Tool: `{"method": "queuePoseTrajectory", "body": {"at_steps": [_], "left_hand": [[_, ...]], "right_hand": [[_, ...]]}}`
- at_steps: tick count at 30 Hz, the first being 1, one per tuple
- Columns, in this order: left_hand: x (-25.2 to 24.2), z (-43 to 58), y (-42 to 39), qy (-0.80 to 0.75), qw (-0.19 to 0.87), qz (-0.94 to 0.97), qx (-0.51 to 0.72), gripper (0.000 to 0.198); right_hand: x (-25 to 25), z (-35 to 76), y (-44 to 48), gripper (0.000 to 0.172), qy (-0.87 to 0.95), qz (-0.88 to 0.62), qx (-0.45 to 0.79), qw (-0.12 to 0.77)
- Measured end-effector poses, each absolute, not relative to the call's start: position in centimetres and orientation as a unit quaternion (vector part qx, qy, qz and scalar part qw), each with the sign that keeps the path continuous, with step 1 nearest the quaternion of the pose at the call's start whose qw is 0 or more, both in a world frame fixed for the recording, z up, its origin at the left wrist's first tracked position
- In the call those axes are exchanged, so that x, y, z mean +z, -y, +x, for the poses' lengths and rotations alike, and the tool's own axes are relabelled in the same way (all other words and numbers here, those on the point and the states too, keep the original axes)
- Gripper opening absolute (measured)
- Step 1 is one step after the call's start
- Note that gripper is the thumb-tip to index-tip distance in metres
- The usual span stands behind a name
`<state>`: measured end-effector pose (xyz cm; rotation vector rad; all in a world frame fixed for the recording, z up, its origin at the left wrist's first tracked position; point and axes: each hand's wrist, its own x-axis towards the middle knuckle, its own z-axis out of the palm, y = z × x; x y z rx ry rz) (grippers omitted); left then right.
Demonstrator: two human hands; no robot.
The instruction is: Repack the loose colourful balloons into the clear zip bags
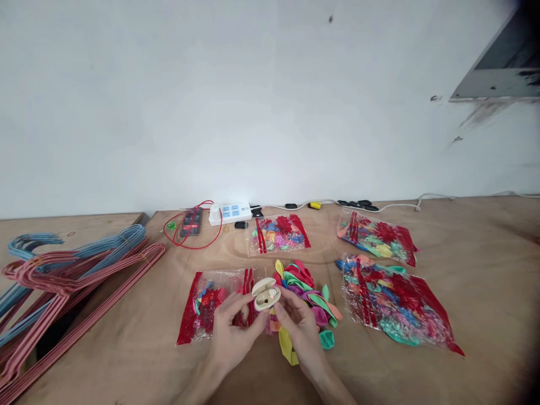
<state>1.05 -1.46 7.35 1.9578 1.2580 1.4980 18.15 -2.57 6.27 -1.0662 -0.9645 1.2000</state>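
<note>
Both my hands meet low in the middle of the wooden table (pixel 464 315) around a small cream earbud case (pixel 265 295) with its lid open. My left hand (pixel 236 332) grips the case from the left, its fingers curled. My right hand (pixel 300 326) pinches it from the right. Just behind and under my right hand lies a loose heap of coloured uninflated balloons (pixel 310 295). A clear bag with red edges and a few balloons inside (pixel 206 306) lies under my left hand.
Three fuller balloon bags lie further off: one at centre back (pixel 278 233), one at back right (pixel 377 236), one large at right (pixel 396 304). A white power strip (pixel 230 214) with cables sits by the wall. Red and blue wire hangers (pixel 63 281) are stacked on the left.
</note>
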Motion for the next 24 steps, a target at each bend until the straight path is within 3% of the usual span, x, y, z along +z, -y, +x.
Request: {"method": "queuePoseTrajectory", "body": {"at_steps": [4,8,12,16,24], "left_hand": [[8.0,0.8,1.4,-0.410,-0.058,0.749,0.517,0.022],[8.3,0.6,1.6,-0.383,-0.178,0.774,0.472,0.028],[8.4,0.2,1.5,-0.342,-0.234,0.800,0.434,0.035],[8.7,-0.5,1.0,-0.297,-0.260,0.822,0.411,0.037],[9.8,-0.8,0.1,-0.219,-0.233,0.859,0.400,0.030]], "right_hand": [[6.3,18.1,2.6,0.037,0.447,-0.529,0.409,0.594],[6.5,18.1,2.7,0.027,0.507,-0.553,0.341,0.567],[6.6,18.1,2.8,0.025,0.510,-0.568,0.351,0.543],[6.6,18.5,2.6,0.034,0.495,-0.530,0.453,0.518],[6.7,19.1,2.0,0.048,0.439,-0.492,0.544,0.519]]}}
